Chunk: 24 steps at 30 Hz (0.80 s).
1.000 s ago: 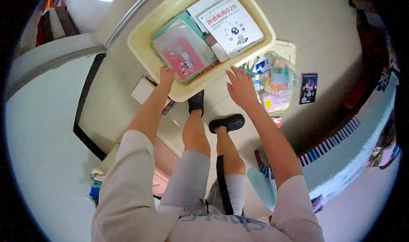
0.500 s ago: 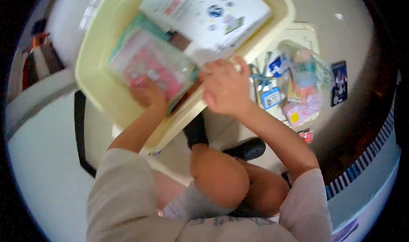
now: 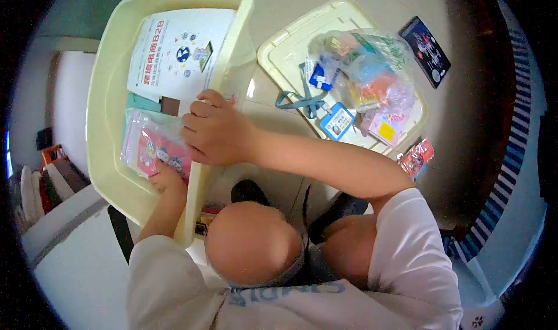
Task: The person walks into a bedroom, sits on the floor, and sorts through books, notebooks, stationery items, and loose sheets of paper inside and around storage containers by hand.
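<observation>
Head view: cream tub (image 3: pixel 99 115) holds white book (image 3: pixel 168 57) and pink pouch (image 3: pixel 152 145).

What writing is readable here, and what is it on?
"跨境电商B2B": white book.
Book's smaller lines: too small.
ID badge: too small.
Dark item: any print too small.
Red packet: too small.
Plastic bag: green marks, unreadable.
Shirt: blue letters, unclear.
Pink packet: no legible words.
</observation>
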{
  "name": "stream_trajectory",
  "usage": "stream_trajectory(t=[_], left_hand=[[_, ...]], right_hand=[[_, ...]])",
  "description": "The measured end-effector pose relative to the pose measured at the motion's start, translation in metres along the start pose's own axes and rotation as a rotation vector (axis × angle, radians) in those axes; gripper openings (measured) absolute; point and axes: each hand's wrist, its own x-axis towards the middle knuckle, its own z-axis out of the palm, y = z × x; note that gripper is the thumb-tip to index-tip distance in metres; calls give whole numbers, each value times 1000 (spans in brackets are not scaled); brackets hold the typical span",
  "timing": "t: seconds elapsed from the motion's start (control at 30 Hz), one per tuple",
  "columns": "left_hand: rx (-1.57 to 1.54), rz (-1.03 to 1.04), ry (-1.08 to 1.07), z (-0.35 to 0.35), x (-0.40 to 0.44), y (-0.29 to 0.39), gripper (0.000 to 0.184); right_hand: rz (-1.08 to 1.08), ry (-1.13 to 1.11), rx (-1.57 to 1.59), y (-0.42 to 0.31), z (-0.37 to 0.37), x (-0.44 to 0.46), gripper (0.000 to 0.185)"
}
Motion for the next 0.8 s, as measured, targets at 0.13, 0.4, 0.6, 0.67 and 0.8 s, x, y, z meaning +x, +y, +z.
stream_trajectory(t=[0.13, 0.4, 0.6, 0.67, 0.8], left_hand=[[-208, -53, -92, 2, 10, -3, 61], [-628, -268, -555, -27, -7, 31, 49], [-677, -280, -638, -17, 6, 25, 40], [-730, -270, -625, 10, 32, 5, 37], [-880, -351, -763, -34, -16, 39, 35]], right_hand=[[-18, 76, -43, 0, 0, -2, 17], [-3, -193, -128, -11, -19, -5, 21], [22, -205, -101, 77, -118, -96, 33], [512, -275, -498, 86, -160, -151, 46], [998, 99, -728, 66, -180, -267, 47]])
